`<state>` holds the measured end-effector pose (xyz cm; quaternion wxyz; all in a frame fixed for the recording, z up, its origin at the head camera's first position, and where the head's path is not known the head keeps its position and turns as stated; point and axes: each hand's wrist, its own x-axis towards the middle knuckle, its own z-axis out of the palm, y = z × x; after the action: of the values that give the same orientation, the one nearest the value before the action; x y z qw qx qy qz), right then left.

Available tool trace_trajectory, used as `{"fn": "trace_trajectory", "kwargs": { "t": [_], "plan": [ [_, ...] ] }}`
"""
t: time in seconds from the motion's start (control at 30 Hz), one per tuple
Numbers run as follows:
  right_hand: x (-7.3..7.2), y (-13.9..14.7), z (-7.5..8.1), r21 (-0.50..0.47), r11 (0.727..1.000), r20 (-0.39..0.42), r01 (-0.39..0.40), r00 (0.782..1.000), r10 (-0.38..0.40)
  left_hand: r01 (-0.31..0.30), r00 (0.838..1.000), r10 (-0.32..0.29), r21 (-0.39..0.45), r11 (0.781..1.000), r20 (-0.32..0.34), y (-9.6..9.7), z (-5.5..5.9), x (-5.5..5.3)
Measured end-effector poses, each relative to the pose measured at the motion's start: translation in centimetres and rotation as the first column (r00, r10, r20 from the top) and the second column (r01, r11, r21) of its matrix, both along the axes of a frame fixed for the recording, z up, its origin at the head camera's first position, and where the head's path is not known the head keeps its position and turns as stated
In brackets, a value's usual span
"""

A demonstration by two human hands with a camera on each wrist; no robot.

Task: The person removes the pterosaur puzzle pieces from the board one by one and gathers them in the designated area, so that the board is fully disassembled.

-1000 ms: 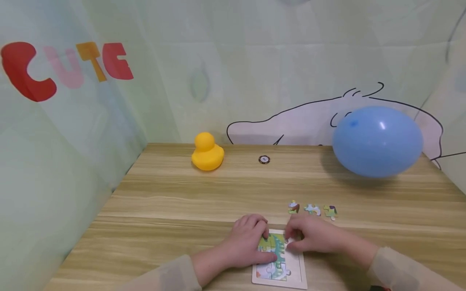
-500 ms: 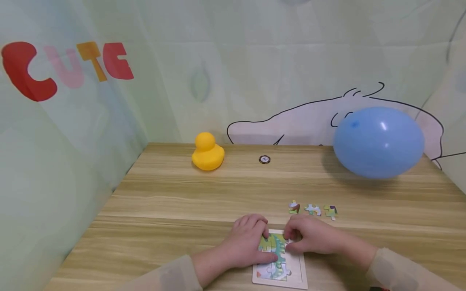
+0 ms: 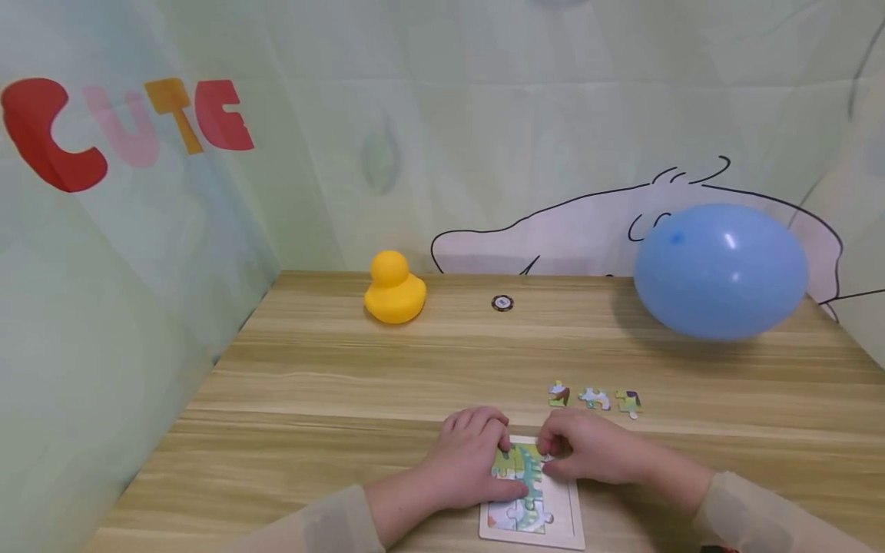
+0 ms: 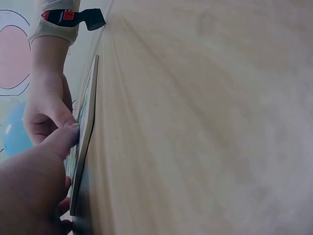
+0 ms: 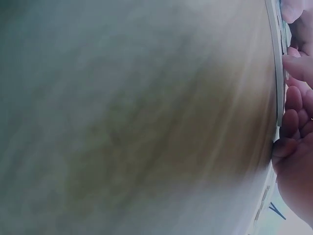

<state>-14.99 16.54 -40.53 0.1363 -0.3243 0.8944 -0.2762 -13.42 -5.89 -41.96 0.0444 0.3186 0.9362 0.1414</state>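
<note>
A jigsaw puzzle board with a pale wooden frame lies on the table; a green dinosaur picture fills its left part. My left hand rests over its left side, thumb laid across the pieces and index fingertip near the top edge. Over the board's upper right, my right hand pinches a puzzle piece between thumb and index finger, mostly hidden by the fingers. The left wrist view has the right hand close to the left thumb above the board, seen edge-on.
Three loose puzzle pieces lie in a row beyond the right hand. Farther back are a yellow rubber duck, a round chip and a blue balloon. A printed curtain hangs behind the wooden table.
My right hand shifts very slightly left and down with the piece between its fingertips. The left hand stays in place on the board.
</note>
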Motion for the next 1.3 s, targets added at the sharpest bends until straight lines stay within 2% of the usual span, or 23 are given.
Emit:
{"fn": "trace_trajectory", "kwargs": {
  "t": [0.53,0.8,1.1,1.3],
  "plan": [
    [0.21,-0.28,0.08,-0.051,0.999,-0.061,-0.013,0.998,0.010,-0.010,0.999,0.009,0.006,1.000,0.037,0.04,0.08,-0.19],
    [0.36,-0.39,0.23,-0.019,1.000,-0.117,-0.018,0.993,0.016,-0.012,0.999,0.011,0.014,1.000,0.045,0.04,0.00,-0.23],
    [0.57,-0.52,0.42,-0.017,0.997,-0.218,-0.073,0.974,0.068,-0.020,0.999,0.019,0.023,1.000,0.050,0.03,0.03,-0.26],
    [0.75,-0.75,0.51,-0.025,0.992,-0.300,-0.125,0.947,0.111,-0.019,0.997,0.017,0.034,0.999,0.074,0.00,0.02,-0.35]
  ]
}}
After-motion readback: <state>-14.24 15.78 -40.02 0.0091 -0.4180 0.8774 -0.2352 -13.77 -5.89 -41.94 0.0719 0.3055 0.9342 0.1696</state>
